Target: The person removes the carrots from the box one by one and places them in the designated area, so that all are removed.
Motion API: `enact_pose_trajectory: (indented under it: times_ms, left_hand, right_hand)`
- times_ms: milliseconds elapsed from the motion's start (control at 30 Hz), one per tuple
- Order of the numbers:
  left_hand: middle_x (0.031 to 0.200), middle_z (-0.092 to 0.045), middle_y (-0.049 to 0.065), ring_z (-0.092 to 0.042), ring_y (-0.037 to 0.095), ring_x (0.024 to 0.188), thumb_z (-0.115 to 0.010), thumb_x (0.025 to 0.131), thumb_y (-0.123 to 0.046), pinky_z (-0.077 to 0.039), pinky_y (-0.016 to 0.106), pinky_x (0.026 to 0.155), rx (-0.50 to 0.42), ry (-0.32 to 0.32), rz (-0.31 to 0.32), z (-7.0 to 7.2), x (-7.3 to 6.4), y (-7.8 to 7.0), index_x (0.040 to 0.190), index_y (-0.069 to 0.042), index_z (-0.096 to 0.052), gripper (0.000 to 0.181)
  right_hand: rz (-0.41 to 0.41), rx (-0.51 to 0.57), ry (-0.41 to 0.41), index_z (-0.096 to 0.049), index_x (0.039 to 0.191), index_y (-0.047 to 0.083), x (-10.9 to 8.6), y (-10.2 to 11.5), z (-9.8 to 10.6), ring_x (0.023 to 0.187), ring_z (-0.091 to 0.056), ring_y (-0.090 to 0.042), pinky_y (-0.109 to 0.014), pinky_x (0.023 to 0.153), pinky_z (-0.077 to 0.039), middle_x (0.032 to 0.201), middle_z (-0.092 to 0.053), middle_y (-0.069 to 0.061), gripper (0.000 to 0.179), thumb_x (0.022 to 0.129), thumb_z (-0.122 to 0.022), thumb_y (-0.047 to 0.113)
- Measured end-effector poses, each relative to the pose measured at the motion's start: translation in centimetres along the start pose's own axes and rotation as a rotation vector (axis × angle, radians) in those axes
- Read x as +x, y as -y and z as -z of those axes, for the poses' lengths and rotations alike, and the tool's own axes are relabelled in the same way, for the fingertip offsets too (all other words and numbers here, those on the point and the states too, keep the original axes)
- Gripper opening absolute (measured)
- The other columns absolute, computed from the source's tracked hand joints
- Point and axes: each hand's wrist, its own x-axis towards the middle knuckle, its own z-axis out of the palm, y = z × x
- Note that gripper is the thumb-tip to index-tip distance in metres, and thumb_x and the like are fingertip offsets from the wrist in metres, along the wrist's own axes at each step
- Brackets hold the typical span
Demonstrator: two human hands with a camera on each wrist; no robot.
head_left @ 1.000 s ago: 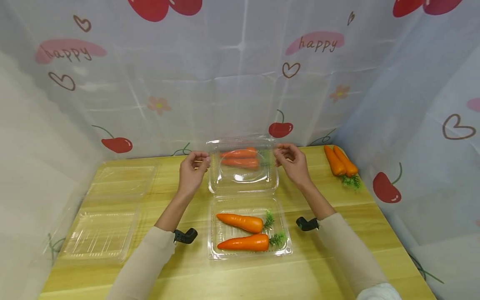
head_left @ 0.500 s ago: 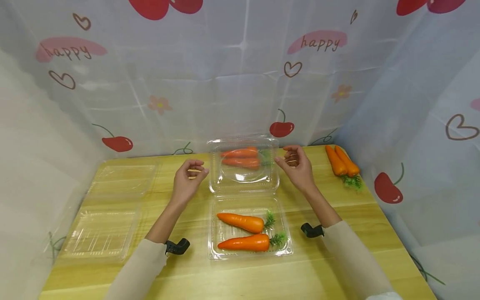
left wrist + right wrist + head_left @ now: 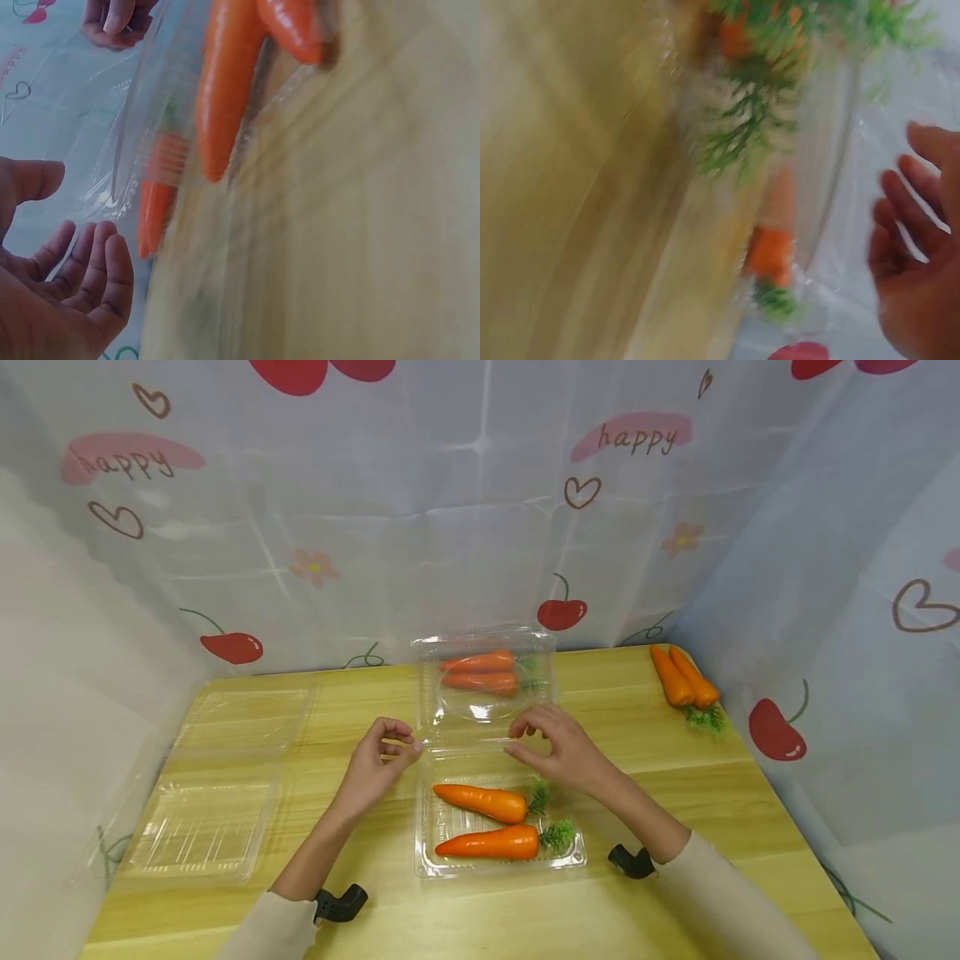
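Note:
In the head view a transparent plastic clamshell box [image 3: 495,870] lies unfolded at the middle of the table. Two orange carrots with green tops, an upper one [image 3: 480,802] and a lower one [image 3: 487,842], lie in its near half. The raised lid [image 3: 487,708] is on the far side, with two more carrots [image 3: 483,683] showing through it. My left hand [image 3: 378,764] hovers left of the hinge, fingers loosely bent and holding nothing. By the hinge's right end, my right hand [image 3: 555,747] overlaps the lid's lower corner, thumb and fingers apart. Both wrist views show bare, relaxed hands.
Another unfolded transparent clamshell [image 3: 197,870] lies on the left of the wooden table [image 3: 495,922]. Two carrots [image 3: 672,681] rest side by side at the far right corner. A printed curtain [image 3: 420,552] hangs close behind the table and along its sides.
Both hands have come off the lid's upper sides and moved down toward the hinge, the right one also inward. The lid stays raised, and the carrots lie where they were.

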Motion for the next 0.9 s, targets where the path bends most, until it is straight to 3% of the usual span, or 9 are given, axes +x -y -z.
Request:
enact_pose_trajectory:
  times_ms: [167, 333, 433, 633, 767, 900]
  left_hand:
    - [0.122, -0.063, 0.014, -0.066, 0.026, 0.099, -0.072, 0.105, -0.026, -0.058, 0.030, 0.077, 0.016, 0.064, 0.007, -0.5, -1.7, 0.6, 0.135, -0.008, -0.054, 0.039]
    - [0.115, -0.064, 0.019, -0.071, 0.031, 0.096, -0.071, 0.105, -0.018, -0.062, 0.032, 0.075, -0.018, 0.079, -0.003, -0.5, -3.2, 1.0, 0.137, -0.003, -0.054, 0.040]
    - [0.112, -0.065, 0.019, -0.073, 0.034, 0.094, -0.071, 0.104, -0.014, -0.064, 0.034, 0.074, -0.040, 0.077, -0.001, -0.4, -4.0, 1.2, 0.137, -0.003, -0.054, 0.038]
    - [0.114, -0.067, 0.021, -0.074, 0.034, 0.089, -0.071, 0.105, -0.013, -0.065, 0.037, 0.072, -0.060, 0.139, -0.022, -0.3, -5.3, 2.0, 0.142, -0.011, -0.053, 0.040]
    - [0.111, -0.069, 0.021, -0.075, 0.032, 0.085, -0.071, 0.105, -0.014, -0.065, 0.036, 0.074, -0.070, 0.153, -0.067, -0.5, -5.4, 2.5, 0.146, -0.016, -0.055, 0.044]
    - [0.109, -0.068, 0.018, -0.073, 0.026, 0.083, -0.069, 0.106, -0.012, -0.064, 0.035, 0.075, -0.085, 0.192, -0.073, -0.7, -5.3, 2.6, 0.145, -0.012, -0.059, 0.041]
  right_hand:
    - [-0.135, 0.043, 0.311, -0.072, 0.120, 0.017, -0.5, 2.0, 0.0, 0.101, -0.069, -0.016, -0.037, 0.088, -0.063, 0.117, -0.076, -0.002, 0.029, 0.101, -0.077, 0.038]
    - [-0.182, 0.017, 0.486, -0.069, 0.131, 0.008, -0.8, 2.8, -0.5, 0.112, -0.074, -0.028, -0.046, 0.096, -0.063, 0.131, -0.075, -0.011, 0.042, 0.102, -0.076, 0.038]
    - [-0.186, -0.036, 0.523, -0.069, 0.133, 0.009, -0.9, 2.9, -1.1, 0.115, -0.073, -0.029, -0.047, 0.099, -0.062, 0.134, -0.074, -0.009, 0.044, 0.101, -0.077, 0.038]
    - [-0.177, -0.098, 0.535, -0.069, 0.133, 0.014, -0.9, 3.1, -1.9, 0.112, -0.072, -0.023, -0.045, 0.097, -0.060, 0.130, -0.075, -0.003, 0.042, 0.100, -0.078, 0.039]
    - [-0.156, -0.111, 0.538, -0.069, 0.133, 0.016, -0.9, 3.1, -2.5, 0.109, -0.071, -0.019, -0.042, 0.096, -0.059, 0.127, -0.075, 0.001, 0.043, 0.099, -0.079, 0.040]
    - [-0.132, -0.126, 0.539, -0.069, 0.132, 0.018, -0.7, 3.0, -3.1, 0.107, -0.070, -0.016, -0.040, 0.095, -0.059, 0.123, -0.075, 0.002, 0.043, 0.098, -0.080, 0.041]
